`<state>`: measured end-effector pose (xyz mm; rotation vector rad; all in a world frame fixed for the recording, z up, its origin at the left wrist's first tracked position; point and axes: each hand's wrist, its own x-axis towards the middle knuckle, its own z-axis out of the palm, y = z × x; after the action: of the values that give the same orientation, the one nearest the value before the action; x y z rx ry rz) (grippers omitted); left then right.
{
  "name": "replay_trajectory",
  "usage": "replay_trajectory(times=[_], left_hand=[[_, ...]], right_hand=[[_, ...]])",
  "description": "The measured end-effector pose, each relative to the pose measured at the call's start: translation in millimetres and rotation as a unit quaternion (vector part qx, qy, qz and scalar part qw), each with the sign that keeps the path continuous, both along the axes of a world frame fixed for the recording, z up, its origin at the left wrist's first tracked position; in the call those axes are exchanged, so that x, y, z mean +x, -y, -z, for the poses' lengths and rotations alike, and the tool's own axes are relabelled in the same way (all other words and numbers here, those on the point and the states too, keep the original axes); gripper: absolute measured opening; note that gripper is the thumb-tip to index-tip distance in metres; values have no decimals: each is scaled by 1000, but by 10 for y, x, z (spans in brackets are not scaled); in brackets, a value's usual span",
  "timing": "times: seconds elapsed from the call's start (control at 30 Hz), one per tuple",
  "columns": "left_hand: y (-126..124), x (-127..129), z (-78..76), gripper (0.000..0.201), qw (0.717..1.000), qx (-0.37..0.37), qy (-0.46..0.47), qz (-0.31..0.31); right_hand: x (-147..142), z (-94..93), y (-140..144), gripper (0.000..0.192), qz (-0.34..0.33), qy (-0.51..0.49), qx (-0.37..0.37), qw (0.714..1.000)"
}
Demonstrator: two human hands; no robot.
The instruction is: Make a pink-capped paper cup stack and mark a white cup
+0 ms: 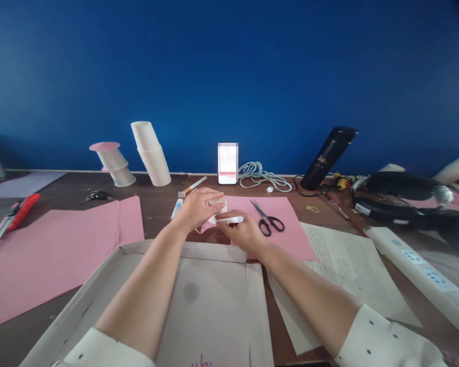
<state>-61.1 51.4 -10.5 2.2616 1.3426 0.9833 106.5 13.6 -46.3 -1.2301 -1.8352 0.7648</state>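
My left hand (196, 206) presses down on an upturned white paper cup (219, 204) that stands on a pink paper sheet (286, 234). My right hand (244, 230) holds a white pen (231, 219) with a bluish tip against the cup's base. Both forearms reach over a shallow cardboard box lid (214, 306). Black scissors (268, 220) lie on the pink sheet just right of my right hand.
Stacked paper cups (152, 153), cups capped with pink discs (112, 163), a phone (228, 163), a white cable (262, 176) and a black bottle (329, 155) line the blue wall. Large pink sheet (53, 250) at left, printed paper (348, 260) and power strip (421, 270) at right.
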Motion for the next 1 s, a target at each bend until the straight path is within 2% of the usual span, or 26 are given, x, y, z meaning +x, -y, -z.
replay_trajectory(times=[0.23,0.57,1.0], left_hand=[[5,-2,24,34,1000,0,3,-6],[2,-6,24,33,1000,4,-12,-12],[17,-6,-10,33,1000,8,-21,-8]], right_hand=[[-21,62,6,18,-17,14,-9,1000],[-5,45,0,20,-25,71,5,997],[14,-3,32,18,8,102,-3,995]])
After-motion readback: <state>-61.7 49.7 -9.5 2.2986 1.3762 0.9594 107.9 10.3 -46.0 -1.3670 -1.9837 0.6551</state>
